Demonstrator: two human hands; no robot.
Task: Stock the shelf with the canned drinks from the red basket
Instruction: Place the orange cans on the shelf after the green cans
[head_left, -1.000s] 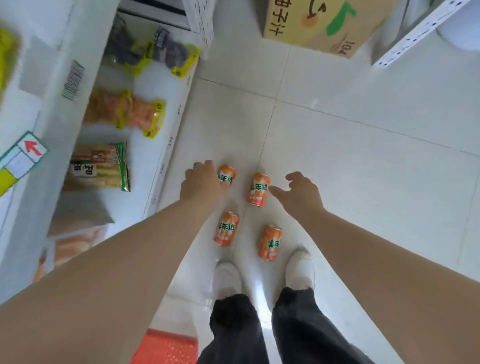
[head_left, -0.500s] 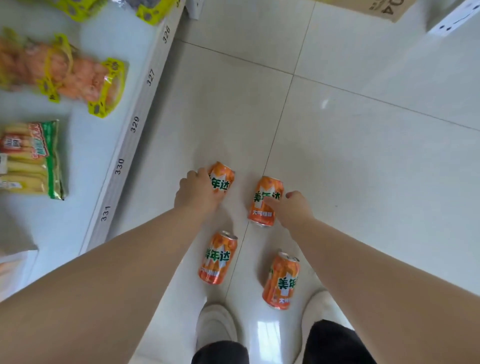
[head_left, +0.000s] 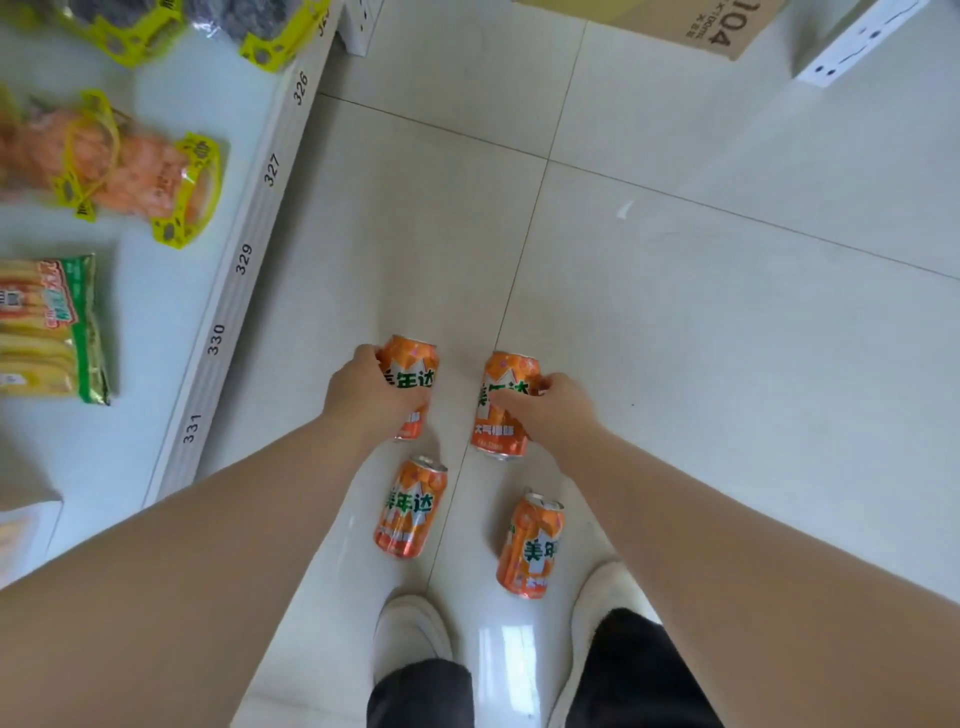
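Observation:
Several orange drink cans stand on the white tiled floor in front of my feet. My left hand (head_left: 363, 397) is wrapped around the far left can (head_left: 415, 366). My right hand (head_left: 545, 410) grips the far right can (head_left: 498, 415). Two more cans stand nearer to me: one on the left (head_left: 410, 506) and one on the right (head_left: 532, 545), both untouched. The white bottom shelf (head_left: 228, 312) runs along the left, its front edge marked with numbers. The red basket is out of view.
Snack bags lie on the shelf: an orange one (head_left: 130, 166), a green and yellow one (head_left: 47, 327), and dark ones at the top (head_left: 223, 26). A cardboard box (head_left: 701, 21) sits on the floor at the far edge. My white shoes (head_left: 410, 629) stand just behind the near cans.
Both hands have come down and closed around the two far cans. The camera has dropped lower and closer to the floor, and the red basket has left the view.

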